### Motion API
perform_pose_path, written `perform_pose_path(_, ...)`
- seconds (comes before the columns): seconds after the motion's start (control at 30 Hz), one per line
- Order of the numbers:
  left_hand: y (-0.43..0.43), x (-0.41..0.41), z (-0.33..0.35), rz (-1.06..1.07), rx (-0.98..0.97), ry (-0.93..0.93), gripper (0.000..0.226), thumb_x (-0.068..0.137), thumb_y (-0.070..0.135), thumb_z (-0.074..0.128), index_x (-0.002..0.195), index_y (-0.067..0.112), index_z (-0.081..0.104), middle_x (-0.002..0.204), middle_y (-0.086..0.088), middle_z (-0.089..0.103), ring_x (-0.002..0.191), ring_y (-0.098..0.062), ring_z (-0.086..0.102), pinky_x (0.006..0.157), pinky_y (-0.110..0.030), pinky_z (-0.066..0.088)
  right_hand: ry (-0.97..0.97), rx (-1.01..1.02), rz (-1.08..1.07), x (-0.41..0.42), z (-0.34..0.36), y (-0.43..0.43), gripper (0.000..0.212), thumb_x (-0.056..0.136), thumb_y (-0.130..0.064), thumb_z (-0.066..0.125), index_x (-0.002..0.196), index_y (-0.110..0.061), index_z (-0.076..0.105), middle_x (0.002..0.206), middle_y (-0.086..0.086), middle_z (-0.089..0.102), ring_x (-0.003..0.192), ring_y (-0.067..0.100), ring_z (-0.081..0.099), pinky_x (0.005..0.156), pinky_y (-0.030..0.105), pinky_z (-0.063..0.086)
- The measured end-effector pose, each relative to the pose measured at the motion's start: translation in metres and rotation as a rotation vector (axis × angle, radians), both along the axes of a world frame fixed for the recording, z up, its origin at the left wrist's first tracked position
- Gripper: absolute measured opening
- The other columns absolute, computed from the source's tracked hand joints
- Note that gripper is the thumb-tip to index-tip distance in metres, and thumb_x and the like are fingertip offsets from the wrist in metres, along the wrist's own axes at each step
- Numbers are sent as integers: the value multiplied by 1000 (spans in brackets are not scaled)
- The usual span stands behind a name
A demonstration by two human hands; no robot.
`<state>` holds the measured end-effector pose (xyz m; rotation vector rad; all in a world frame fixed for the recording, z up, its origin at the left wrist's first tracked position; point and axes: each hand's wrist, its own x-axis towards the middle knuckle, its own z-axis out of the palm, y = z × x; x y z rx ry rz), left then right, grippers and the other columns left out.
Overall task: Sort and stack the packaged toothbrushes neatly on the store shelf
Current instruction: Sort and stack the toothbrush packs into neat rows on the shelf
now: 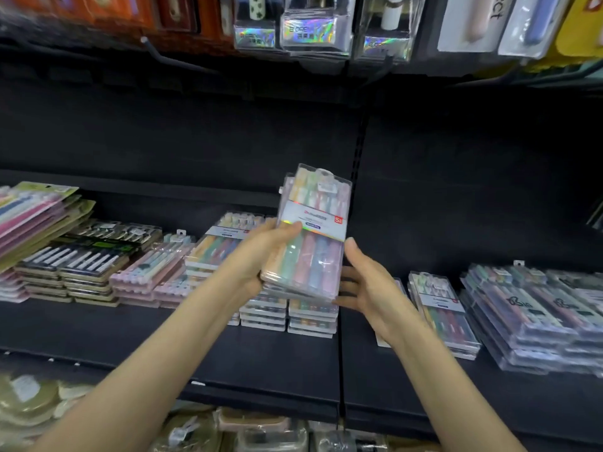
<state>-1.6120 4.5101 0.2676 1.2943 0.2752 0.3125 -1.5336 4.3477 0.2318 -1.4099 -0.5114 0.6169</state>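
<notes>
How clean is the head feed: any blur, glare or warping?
Head view: top-left hanging packs smeared by blur; holographic labels glare; held packs fairly sharp, small print unreadable; top rail bows from the wide lens; back panel dark.

White label (313, 220) across the raised toothbrush pack (310, 265), centre: numeral "5" on a red tag at the label's 3 o'clock end; red brand line above it, too blurred to read. White hanging package (463, 14), 1 o'clock: letters "ect", turned sideways. Clear packs (528, 308), 4 o'clock: black script resembling "Big". Holographic labels (308, 32), 12 o'clock: characters illegible.
</notes>
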Motion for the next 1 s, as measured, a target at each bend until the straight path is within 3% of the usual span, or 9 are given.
perform_pose_path(0.13, -26, 10, -9, -112, -7, 20, 20, 93, 24, 58, 111, 15, 61, 90, 1, 75, 79, -13, 72, 60, -23, 55, 20, 126, -70, -7, 9, -11, 34, 86, -30, 65, 118, -20, 65, 109, -1, 73, 100, 18, 69, 72, 29, 57)
perform_pose_path(0.2, -31, 13, -8, -134, 121, 90, 22, 94, 37, 54, 108, 22, 63, 100, 6, 73, 90, -11, 69, 73, -24, 55, 81, 194, -120, 1, 7, -19, 41, 76, -24, 69, 116, -13, 66, 108, 4, 73, 100, 21, 69, 74, 30, 56)
perform_pose_path(0.3, -14, 14, -11, 44, 592, 162, 43, 95, 51, 45, 126, 25, 60, 128, 6, 59, 118, -15, 54, 101, -31, 41, 175, 183, -176, 18, 1, -26, 36, 73, -22, 71, 107, -11, 69, 103, 7, 74, 92, 22, 72, 72, 34, 58)
perform_pose_path(0.37, 8, 10, -18, 255, 944, 150, 42, 97, 46, 42, 126, 23, 61, 129, -1, 56, 117, -18, 52, 92, -26, 36, 201, 107, -216, 29, -5, -25, 22, 80, -19, 70, 101, -13, 70, 95, 5, 75, 81, 19, 73, 59, 30, 59)
perform_pose_path(0.43, 32, 5, -27, 382, 1148, 182, 42, 99, 46, 40, 124, 22, 63, 127, -4, 55, 112, -20, 53, 84, -24, 34, 220, 42, -252, 40, -10, -16, 15, 83, -17, 69, 98, -11, 71, 87, 5, 76, 71, 17, 73, 49, 26, 55)
perform_pose_path(0.6, 63, 5, -44, 336, 1554, 367, 77, 81, 63, 12, 133, 26, 55, 142, -3, 46, 131, -25, 40, 107, -39, 29, 258, -59, -265, 58, -21, 24, 13, 81, -12, 73, 91, -5, 70, 73, 6, 74, 59, 17, 70, 46, 25, 52)
perform_pose_path(0.67, 66, 6, -51, 309, 1626, 408, 92, 72, 68, -4, 135, 31, 52, 145, -1, 44, 134, -23, 37, 110, -41, 23, 258, -98, -271, 63, -26, 37, 15, 79, -13, 75, 90, -5, 69, 70, 5, 73, 55, 17, 69, 44, 23, 50)
perform_pose_path(0.8, 73, 9, -67, 242, 1644, 459, 97, 68, 70, -12, 140, 37, 43, 148, 4, 40, 137, -23, 33, 113, -45, 11, 257, -166, -241, 71, -34, 46, 14, 81, -18, 73, 90, -8, 70, 74, 4, 74, 60, 18, 69, 50, 27, 53)
perform_pose_path(1.0, 78, 9, -81, 223, 1704, 450, 92, 71, 68, -13, 142, 40, 37, 153, 9, 32, 143, -24, 23, 116, -49, 5, 35, -338, -224, 81, -41, 42, 32, 81, -32, 73, 105, -11, 71, 103, 4, 72, 96, 21, 66, 82, 31, 50)
